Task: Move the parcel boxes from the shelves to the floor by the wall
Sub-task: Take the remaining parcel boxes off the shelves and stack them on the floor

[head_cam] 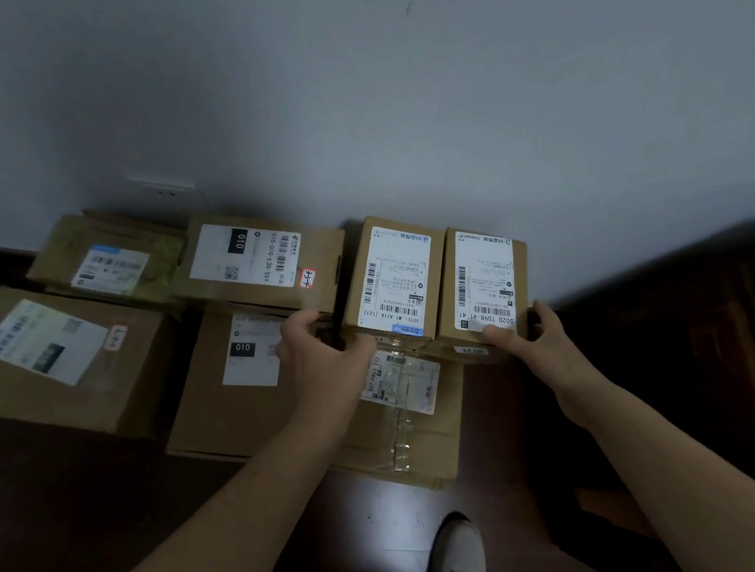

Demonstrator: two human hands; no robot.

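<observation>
Two small boxes are sitting side by side, touching, against the foot of the wall [393, 97], their white labels facing up. A person is leaning over them with both bare arms stretched out: the left hand [321, 347] is gripping the near left corner of the left box [393, 279], fingers curled round its side, while the right hand [535, 339] is clasping the near right corner of the right box [482, 284], thumb pressing on the label and fingers wrapping the side. The pair is lying over the far end of a flat taped box [409, 431] on the dark floor [84, 479]; whether they are resting on it I cannot tell. Four more labelled boxes are crowding the floor to the left, two of them along the wall below a socket [165, 189]. A pale shoe [460, 556] is showing at the bottom edge.
</observation>
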